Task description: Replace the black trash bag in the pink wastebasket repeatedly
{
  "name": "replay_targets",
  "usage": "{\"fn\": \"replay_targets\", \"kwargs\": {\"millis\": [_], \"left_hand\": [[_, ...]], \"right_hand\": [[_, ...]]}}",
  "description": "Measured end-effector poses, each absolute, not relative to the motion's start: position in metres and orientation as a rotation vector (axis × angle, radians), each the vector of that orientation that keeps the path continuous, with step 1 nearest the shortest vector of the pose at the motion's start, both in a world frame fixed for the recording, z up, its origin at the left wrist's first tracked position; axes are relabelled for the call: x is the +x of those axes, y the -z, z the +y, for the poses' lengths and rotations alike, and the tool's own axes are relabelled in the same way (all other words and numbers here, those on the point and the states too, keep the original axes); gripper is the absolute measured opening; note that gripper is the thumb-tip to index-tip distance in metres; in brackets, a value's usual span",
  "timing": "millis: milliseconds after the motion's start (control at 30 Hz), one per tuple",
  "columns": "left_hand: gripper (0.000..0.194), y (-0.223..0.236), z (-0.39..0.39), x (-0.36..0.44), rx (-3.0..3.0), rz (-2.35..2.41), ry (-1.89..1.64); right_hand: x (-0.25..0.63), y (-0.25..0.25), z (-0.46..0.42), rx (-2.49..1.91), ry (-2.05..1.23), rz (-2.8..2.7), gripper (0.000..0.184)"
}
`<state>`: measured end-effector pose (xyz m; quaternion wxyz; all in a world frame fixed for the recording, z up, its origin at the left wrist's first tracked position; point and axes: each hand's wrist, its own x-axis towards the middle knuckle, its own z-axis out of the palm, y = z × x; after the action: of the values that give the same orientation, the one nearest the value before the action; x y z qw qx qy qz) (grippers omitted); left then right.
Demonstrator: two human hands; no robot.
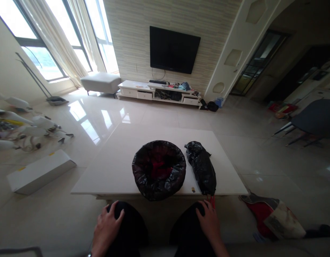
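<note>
My left hand rests on my left knee with its fingers apart, holding nothing. On the other knee lies my right hand, also spread and holding nothing. Ahead of both stands a white table. A round bin lined with a black plastic bag sits at the table's near edge, its opening facing up and reddish inside. To its right lies a bundled black plastic bag, with red strings hanging over the edge near my right hand. A small brownish bit lies between them.
A long white box lies on the floor at left, near several white objects. A dustpan stands behind. Red and beige cloth lies at right; a dark chair stands beyond. A TV cabinet lines the far wall.
</note>
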<state>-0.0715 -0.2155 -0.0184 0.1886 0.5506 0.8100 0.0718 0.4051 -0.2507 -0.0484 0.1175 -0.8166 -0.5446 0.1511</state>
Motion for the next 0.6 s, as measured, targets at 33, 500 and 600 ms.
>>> {"fn": "replay_targets", "kwargs": {"millis": [33, 500, 600], "left_hand": [[0.068, 0.019, -0.216, -0.072, 1.555, 2.282, -0.202], [0.068, 0.022, -0.215, -0.073, 1.543, 2.276, -0.189], [0.067, 0.018, -0.216, -0.073, 1.536, 2.269, -0.210]], "right_hand": [[0.405, 0.048, -0.251, -2.384, -0.436, -1.598, 0.054], [0.411, 0.055, -0.247, -2.235, -0.514, -1.518, 0.057], [0.471, 0.057, -0.260, -2.082, -0.604, -1.387, 0.063]]}}
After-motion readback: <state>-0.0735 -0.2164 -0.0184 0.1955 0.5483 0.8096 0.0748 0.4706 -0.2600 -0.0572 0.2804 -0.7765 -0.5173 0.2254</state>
